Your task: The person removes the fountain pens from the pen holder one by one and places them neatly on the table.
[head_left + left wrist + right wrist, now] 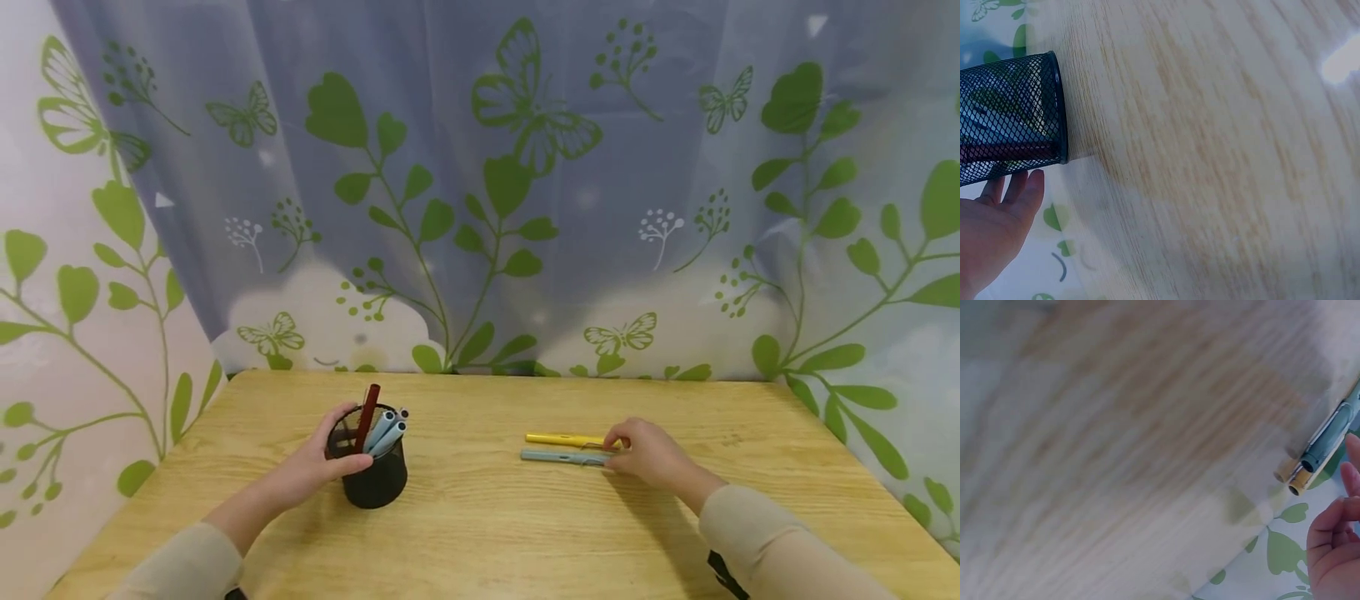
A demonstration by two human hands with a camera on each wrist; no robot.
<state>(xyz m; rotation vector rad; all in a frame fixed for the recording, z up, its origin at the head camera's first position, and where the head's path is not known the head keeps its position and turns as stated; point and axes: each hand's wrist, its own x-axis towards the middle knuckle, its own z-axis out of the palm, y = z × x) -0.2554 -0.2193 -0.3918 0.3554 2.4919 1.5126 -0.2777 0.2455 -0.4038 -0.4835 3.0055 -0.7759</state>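
Note:
My left hand (318, 462) grips a black mesh pen holder (377, 482), thumb across its near side and fingers around the far left. The holder stands upright with a dark red pen (367, 419) and several pale blue pens (387, 437) in it. Its mesh side (1013, 115) shows in the left wrist view, fingers against it. On the table lie a yellow pen (558, 438) and a light blue pen (555, 456), side by side. Over their right ends is my right hand (651, 454), fingers bent. The right wrist view shows their clip ends; contact is unclear.
Both pens and the holder are on a wood-grain table (465, 533). A curtain (480, 208) with green leaves and butterflies hangs behind the table's far edge and along its sides.

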